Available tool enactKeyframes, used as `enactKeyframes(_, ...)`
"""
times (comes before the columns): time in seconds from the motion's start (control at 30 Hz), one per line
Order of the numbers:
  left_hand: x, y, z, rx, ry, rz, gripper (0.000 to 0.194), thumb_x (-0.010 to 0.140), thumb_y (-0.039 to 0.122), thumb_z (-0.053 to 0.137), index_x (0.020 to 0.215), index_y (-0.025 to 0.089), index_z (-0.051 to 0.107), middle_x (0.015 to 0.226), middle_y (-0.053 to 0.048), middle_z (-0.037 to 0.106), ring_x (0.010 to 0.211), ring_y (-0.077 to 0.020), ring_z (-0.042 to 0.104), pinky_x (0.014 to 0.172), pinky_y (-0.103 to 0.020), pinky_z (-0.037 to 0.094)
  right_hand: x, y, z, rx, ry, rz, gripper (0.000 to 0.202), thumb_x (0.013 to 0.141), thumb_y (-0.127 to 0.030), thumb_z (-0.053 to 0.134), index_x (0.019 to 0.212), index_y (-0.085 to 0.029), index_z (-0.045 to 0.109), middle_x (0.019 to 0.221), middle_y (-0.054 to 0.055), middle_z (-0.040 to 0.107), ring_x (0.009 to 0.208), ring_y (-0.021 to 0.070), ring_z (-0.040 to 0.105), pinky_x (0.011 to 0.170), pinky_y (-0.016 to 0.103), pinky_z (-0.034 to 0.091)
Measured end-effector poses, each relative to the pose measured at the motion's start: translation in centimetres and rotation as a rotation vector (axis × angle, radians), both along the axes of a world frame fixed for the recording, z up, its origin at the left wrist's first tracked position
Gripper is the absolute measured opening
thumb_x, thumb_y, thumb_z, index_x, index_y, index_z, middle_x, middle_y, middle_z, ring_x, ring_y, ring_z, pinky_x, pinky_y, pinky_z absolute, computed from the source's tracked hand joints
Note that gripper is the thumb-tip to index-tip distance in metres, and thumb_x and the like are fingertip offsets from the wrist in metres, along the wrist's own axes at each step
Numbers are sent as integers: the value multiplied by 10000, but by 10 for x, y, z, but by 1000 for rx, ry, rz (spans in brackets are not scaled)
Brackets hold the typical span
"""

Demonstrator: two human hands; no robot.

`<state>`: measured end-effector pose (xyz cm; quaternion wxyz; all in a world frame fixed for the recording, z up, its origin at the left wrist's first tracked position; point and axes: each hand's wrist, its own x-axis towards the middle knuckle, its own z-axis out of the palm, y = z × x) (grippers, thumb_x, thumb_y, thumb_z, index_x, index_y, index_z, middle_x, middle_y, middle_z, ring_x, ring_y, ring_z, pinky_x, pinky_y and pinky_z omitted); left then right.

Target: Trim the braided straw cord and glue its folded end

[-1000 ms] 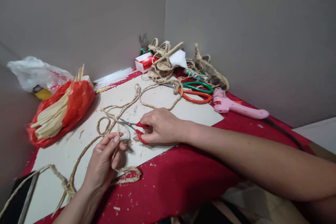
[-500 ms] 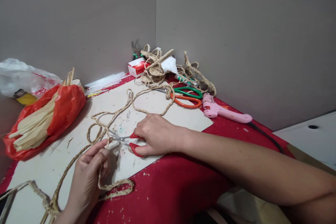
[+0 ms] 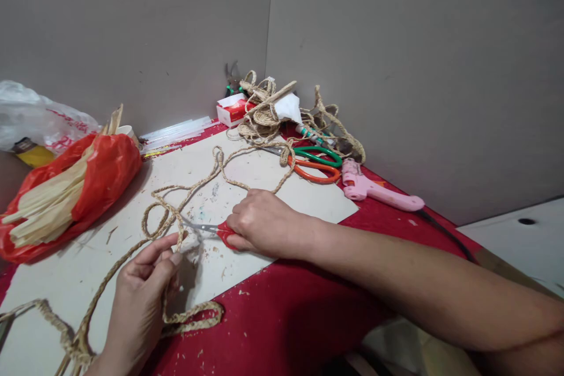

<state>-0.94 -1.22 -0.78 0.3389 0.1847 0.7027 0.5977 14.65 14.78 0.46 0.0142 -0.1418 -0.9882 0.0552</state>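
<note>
My left hand (image 3: 143,294) pinches a braided straw cord (image 3: 189,191) between thumb and fingers, over the pale board. Part of the cord loops away on the board, and another loop hangs below my fingers. Closed around the red handles of small scissors (image 3: 210,228) is my right hand (image 3: 262,222). The scissor blades point left and reach the cord just above my left fingertips; the handles are pressed together. Whether the blades have cut into the cord is too small to tell.
A red bag (image 3: 108,173) of straw strips lies left, beside a clear plastic bag (image 3: 39,114). Larger scissors (image 3: 317,164), a pink glue gun (image 3: 379,191) with a cable, a red and white box (image 3: 232,110) and tangled cords (image 3: 262,117) lie at the back, near grey walls.
The red scissor handles have come together in my right hand and the blades have closed at the cord. The view has shifted slightly. My left hand keeps its pinch.
</note>
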Motion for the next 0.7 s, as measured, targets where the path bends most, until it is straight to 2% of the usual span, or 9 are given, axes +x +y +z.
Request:
enactKeyframes(0.17,0,-2,0,-14,11,22,453,559,386,836,949,175,745,492,62,476,415,-59,360,384,-151,266,2,6,1,-81,85,-99,316,875,-377,505,719,-168,684,749,65,720,660,156,606,580,297,246)
enactKeyframes(0.3,-2,-1,-2,-32,31,24,460,563,393,832,958,172,749,520,57,485,425,-55,359,392,-148,265,2,1,-2,-82,126,-32,336,794,-478,552,758,-173,688,730,53,704,657,165,602,602,292,288)
enactKeyframes(0.47,-2,1,-4,-40,61,28,452,552,402,836,935,173,763,522,46,509,429,-57,366,396,-152,274,0,-4,-5,3,65,9,414,817,-531,524,851,-159,703,775,87,707,694,206,625,661,321,347)
enactKeyframes(0.6,-1,1,-3,-50,33,43,469,530,413,840,924,168,766,500,44,507,415,-58,359,386,-158,267,-1,-3,-3,28,-22,5,367,883,-462,507,830,-156,704,767,97,713,670,198,621,623,311,320)
enactKeyframes(0.7,0,1,-1,-61,23,51,511,522,411,847,964,169,758,512,46,513,423,-58,367,395,-156,280,0,-1,-1,-17,-19,-15,314,911,-388,493,814,-169,695,772,74,721,651,167,608,593,295,274)
